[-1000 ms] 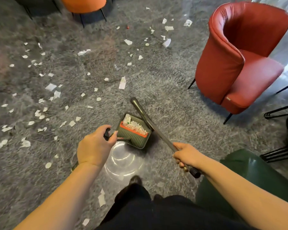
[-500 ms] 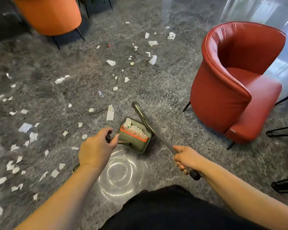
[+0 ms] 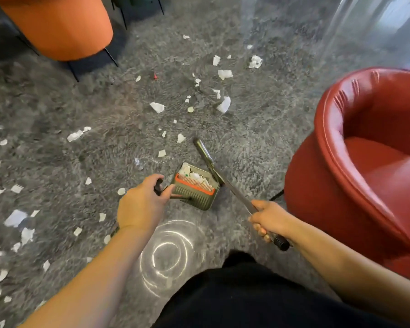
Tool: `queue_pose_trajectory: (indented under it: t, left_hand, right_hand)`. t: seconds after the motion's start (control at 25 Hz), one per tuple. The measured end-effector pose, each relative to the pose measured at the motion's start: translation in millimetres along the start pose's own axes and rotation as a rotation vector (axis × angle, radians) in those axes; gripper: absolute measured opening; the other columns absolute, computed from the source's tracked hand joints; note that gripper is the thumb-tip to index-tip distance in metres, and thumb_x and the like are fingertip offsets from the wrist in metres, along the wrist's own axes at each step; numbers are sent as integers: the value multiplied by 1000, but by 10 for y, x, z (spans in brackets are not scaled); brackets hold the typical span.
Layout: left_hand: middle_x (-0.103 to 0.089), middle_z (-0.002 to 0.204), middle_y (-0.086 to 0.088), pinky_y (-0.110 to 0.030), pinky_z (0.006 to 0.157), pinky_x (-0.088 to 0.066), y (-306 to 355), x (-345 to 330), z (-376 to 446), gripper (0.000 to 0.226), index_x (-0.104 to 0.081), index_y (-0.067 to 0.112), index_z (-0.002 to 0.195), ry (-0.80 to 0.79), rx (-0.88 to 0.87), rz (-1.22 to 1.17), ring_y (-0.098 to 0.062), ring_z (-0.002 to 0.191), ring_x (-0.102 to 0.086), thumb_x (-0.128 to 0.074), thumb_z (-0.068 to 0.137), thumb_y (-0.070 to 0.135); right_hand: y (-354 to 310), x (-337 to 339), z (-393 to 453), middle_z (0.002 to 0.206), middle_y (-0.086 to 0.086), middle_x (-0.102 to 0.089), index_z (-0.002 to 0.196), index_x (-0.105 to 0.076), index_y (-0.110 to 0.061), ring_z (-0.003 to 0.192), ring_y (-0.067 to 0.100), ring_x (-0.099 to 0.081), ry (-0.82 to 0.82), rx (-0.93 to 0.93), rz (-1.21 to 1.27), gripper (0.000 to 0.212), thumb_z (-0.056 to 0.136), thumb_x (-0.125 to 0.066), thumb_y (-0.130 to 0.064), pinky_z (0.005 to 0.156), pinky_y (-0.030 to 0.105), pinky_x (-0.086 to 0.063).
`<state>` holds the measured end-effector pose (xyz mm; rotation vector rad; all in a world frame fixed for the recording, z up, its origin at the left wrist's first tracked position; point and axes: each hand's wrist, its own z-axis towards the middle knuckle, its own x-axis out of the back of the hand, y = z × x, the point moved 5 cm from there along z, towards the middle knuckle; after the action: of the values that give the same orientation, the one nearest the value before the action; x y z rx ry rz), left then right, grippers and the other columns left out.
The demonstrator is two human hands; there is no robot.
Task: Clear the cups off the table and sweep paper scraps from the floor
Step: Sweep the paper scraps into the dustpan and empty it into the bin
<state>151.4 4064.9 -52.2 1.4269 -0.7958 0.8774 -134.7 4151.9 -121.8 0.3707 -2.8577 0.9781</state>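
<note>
On the grey floor (image 3: 258, 143), left hand (image 3: 141, 204) grips the dustpan (image 3: 195, 189) handle; right hand (image 3: 269, 218), at 3 o'clock, grips the broom handle (image 3: 237, 194). Paper scraps (image 3: 156, 107) lie toward 12 o'clock.

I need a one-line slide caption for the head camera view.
Left hand holds the dustpan, right hand grips the broom handle; paper scraps litter the grey floor.

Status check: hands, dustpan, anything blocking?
Left hand grips dustpan handle; right hand grips broom. Scraps in pan, many more on floor. Red chair close on right.
</note>
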Motion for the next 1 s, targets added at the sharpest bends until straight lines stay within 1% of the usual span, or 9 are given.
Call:
queue_pose_trajectory:
  t: [0.08, 0.16, 0.24, 0.32, 0.44, 0.6, 0.76, 0.92, 1.0]
  left_hand:
    - [-69, 77, 0, -32, 58, -49, 177, -31, 551, 39, -63, 33, 113, 16, 14, -13, -28, 67, -59, -62, 83, 58]
    - [-70, 76, -2, -36, 61, -53, 313, -34, 1073, 38, -63, 34, 111, 42, 23, -2, -31, 70, -63, -61, 83, 59]
    - [-70, 75, -3, -37, 61, -54, 400, -74, 1640, 37, -64, 34, 111, 49, 26, 3, -31, 70, -63, -61, 83, 59]
    - [-69, 73, -4, -37, 60, -53, 481, -156, 2342, 36, -65, 31, 110, 54, -4, -4, -32, 69, -63, -62, 84, 54]
    - [-68, 69, -6, -37, 57, -53, 584, -262, 3376, 36, -66, 28, 112, 52, -44, 2, -32, 65, -63, -64, 85, 50]
    - [-67, 66, -3, -35, 53, -52, 803, -327, 4634, 35, -67, 26, 111, 40, -123, 13, -30, 60, -61, -65, 84, 49]
    - [-67, 64, -4, -37, 55, -52, 1040, -451, 5841, 32, -68, 26, 107, 81, -124, 21, -33, 60, -61, -68, 82, 47]
    - [-65, 60, -5, -39, 49, -52, 1328, -726, 7037, 27, -68, 28, 104, 82, -106, -1, -34, 57, -59, -67, 83, 45]
    - [-66, 63, -6, -39, 51, -52, 1548, -783, 7572, 28, -68, 26, 106, 82, -85, 12, -35, 59, -61, -69, 83, 43]
  right_hand:
    - [-467, 276, 343, 53, 4, -46, 129, -46, -18, 35, 12, -42, -12, 5, -41, 40, 93, -46, -2, 37, 24, -37]
    - [-904, 519, 698, 52, 3, -46, 132, -43, -24, 35, 12, -42, -3, 4, -29, 44, 93, -46, -2, 36, 23, -37]
    - [-1354, 708, 1074, 50, 2, -45, 120, -46, -24, 34, 11, -41, -26, 8, -17, 34, 93, -47, -3, 36, 23, -36]
    - [-1840, 900, 1538, 51, 3, -44, 116, -49, -18, 35, 11, -40, -30, 8, -18, 27, 93, -47, -4, 38, 23, -36]
    - [-2530, 1140, 2141, 51, 2, -43, 115, -50, -24, 37, 12, -38, -18, 4, 11, 32, 92, -47, -3, 38, 22, -34]
    - [-3395, 1466, 2810, 55, 3, -44, 116, -52, -23, 38, 13, -39, 1, 16, -9, 33, 91, -45, -2, 37, 21, -36]
    - [-4187, 1942, 3529, 56, 5, -46, 104, -58, -20, 38, 14, -39, 55, 29, 11, 31, 86, -42, 0, 36, 20, -35]
    - [-5058, 2590, 4421, 59, 10, -44, 85, -54, -16, 41, 18, -36, 70, 30, 17, 20, 82, -42, 0, 38, 21, -32]
    - [-5496, 2915, 4774, 56, 8, -43, 86, -54, -14, 40, 17, -35, 64, 15, 36, 18, 84, -42, 0, 38, 21, -32]
